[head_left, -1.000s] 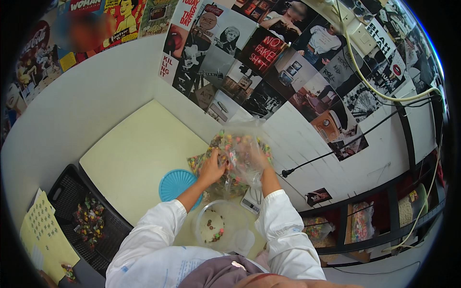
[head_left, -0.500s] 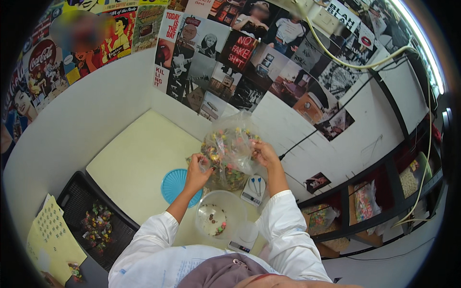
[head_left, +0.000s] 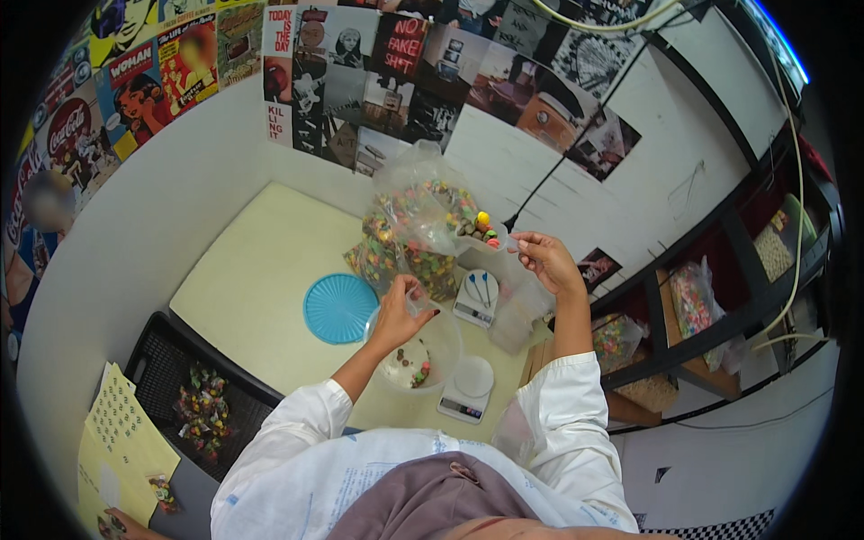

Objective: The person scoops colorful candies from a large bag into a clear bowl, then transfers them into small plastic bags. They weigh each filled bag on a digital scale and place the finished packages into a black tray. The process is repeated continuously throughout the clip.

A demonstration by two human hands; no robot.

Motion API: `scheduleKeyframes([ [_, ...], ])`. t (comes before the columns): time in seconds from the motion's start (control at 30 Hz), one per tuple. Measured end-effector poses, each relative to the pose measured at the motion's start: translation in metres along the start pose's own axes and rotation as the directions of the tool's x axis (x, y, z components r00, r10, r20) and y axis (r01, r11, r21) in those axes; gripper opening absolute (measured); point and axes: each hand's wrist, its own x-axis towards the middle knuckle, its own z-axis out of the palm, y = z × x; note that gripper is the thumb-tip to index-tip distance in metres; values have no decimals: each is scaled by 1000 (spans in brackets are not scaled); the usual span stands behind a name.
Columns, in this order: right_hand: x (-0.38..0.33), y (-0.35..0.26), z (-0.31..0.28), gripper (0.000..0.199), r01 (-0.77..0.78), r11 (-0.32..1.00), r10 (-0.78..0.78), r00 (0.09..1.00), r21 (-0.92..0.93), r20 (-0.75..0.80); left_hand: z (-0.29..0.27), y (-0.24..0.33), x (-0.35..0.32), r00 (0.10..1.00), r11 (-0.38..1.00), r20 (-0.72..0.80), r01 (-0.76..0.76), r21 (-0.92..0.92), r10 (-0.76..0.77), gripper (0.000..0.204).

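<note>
My right hand [head_left: 545,259] pinches the end of a clear plastic scoop [head_left: 495,244] that carries round candies [head_left: 483,225] in yellow, brown, green and pink. The scoop is beside a big clear bag of colourful candies [head_left: 405,234]. Over the rim of a clear round tub [head_left: 455,346], my left hand [head_left: 402,315] is closed on a small see-through plastic piece [head_left: 416,300], whose kind I cannot make out. Several loose candies [head_left: 414,367] lie on the tub's bottom.
Left of the tub lies a blue round lid [head_left: 340,308]. Two white scales [head_left: 475,301] stand to its right, one with blue-tipped tools on it. A black crate [head_left: 153,360] holds packed sweets. Another person's hand [head_left: 130,524] touches yellow sheets [head_left: 121,450]. Shelves [head_left: 670,310] with bags are at right.
My right hand has come away from the bag, moving right, and now shows a filled scoop. My left hand has moved from the bag to above the tub. The head view has shifted.
</note>
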Motion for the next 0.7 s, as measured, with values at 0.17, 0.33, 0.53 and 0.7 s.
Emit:
scheduleKeyframes([
  [0.17,-49,34,14,25,-80,991,94,987,-111,130,16,3,-13,999,995,31,-20,96,18,61],
  [0.33,-63,65,34,26,-55,912,132,977,-406,165,27,-15,-31,997,978,81,-29,205,12,61],
  [0.53,-75,56,69,30,69,684,70,985,-726,160,34,-20,-48,991,965,132,-8,263,-28,64],
  [0.7,-76,70,84,26,337,579,-306,934,-742,186,39,-22,-52,978,958,179,52,283,-106,68],
])
